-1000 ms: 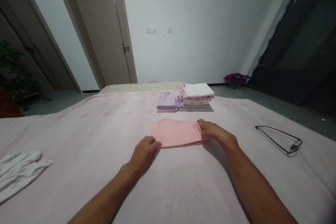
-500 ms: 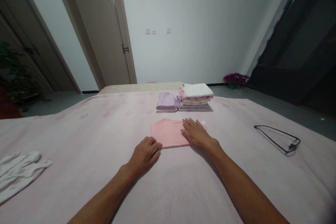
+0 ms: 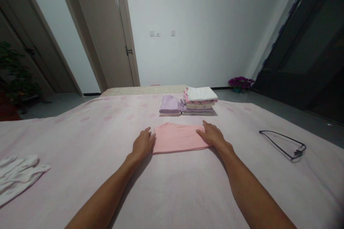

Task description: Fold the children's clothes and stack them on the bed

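Note:
A folded pink garment (image 3: 177,138) lies flat on the bedspread in front of me, its long side facing me. At its left edge is my left hand (image 3: 142,145), with thumb and fingers apart along the fold. My right hand (image 3: 213,135) rests over the right end, the thumb lying on the cloth and the fingers stretched past it. Both hands are open, one on either side of the garment. What the undersides of the fingers touch is hidden.
Behind the garment stand a stack of folded clothes (image 3: 200,102) topped with white and a lower lilac pile (image 3: 170,105). A black wire-like triangular frame (image 3: 285,145) lies on the right of the bedspread (image 3: 172,193). Crumpled white clothing (image 3: 20,175) is at far left.
My right hand has slid from the top of the pink garment to its right end. My left hand has shifted from the near left corner to the left edge.

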Demonstrator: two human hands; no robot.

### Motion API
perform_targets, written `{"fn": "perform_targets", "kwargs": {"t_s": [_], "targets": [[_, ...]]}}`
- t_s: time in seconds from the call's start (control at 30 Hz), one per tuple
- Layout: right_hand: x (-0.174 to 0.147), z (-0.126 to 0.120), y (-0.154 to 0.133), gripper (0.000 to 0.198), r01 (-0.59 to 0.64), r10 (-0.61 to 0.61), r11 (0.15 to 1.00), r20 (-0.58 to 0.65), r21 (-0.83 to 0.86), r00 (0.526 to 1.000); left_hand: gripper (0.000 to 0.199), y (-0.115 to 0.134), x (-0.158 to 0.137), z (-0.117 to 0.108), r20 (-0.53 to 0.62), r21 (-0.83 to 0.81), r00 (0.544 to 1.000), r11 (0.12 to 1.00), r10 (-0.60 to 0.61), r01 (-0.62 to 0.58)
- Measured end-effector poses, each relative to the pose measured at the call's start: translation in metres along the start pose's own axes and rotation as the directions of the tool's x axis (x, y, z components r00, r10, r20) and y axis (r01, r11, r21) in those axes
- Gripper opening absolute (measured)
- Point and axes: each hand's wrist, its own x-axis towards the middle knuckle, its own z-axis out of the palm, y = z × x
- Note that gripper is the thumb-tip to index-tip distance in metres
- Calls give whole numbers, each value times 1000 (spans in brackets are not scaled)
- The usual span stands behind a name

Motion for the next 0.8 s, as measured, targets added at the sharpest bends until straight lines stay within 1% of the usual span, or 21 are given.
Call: {"fn": "perform_targets", "kwargs": {"t_s": [0.1, 0.17, 0.27, 0.37, 0.43, 0.5, 0.57, 0.6, 0.63, 0.7, 0.73, 0.8], "targets": [[1, -1, 1, 78, -35, 35, 999, -24, 30, 999, 58, 9, 24, 5, 58, 1, 988, 990, -140, 140], [2, 0, 1, 75, -37, 41, 995, -45, 89, 998, 59, 16, 36, 10, 75, -10, 981, 984, -178, 179], [2, 1, 2, 72, -17, 37, 974, -89, 225, 995, 56, 22, 42, 19, 65, -47, 983, 984, -170, 173], [3, 1, 1, 67, 20, 31, 920, -123, 392, 992, 49, 21, 39, 19, 35, -119, 993, 986, -115, 119], [3, 0, -4, 67, 14, 47, 848, -101, 530, 994, 46, 17, 35, 11, 14, -165, 996, 982, -88, 89], [2, 1, -14, 70, 11, 49, 755, -73, 656, 996, 47, 9, 31, -3, -25, -201, 997, 977, -77, 70], [1, 4, -28, 75, 38, 22, 686, -72, 727, 997, 47, -4, 28, -19, -66, -207, 995, 977, -75, 60], [0, 6, -35, 77, 57, -1, 674, -76, 736, 997, 46, -12, 26, -26, -80, -195, 994, 979, -74, 57], [-2, 9, -42, 80, 71, -26, 684, -74, 726, 997, 46, -20, 23, -32, -88, -168, 994, 984, -71, 55], [-4, 15, -54, 82, 94, -70, 745, -64, 660, 996, 46, -37, 16, -38, -103, -53, 993, 998, -49, 44], [-5, 17, -57, 80, 110, -85, 784, -70, 611, 994, 47, -45, 11, -38, -119, 28, 993, 999, -15, 18], [-6, 17, -61, 72, 157, -109, 848, -124, 507, 986, 46, -56, 2, -33, -153, 191, 983, 979, 105, -75]]}}
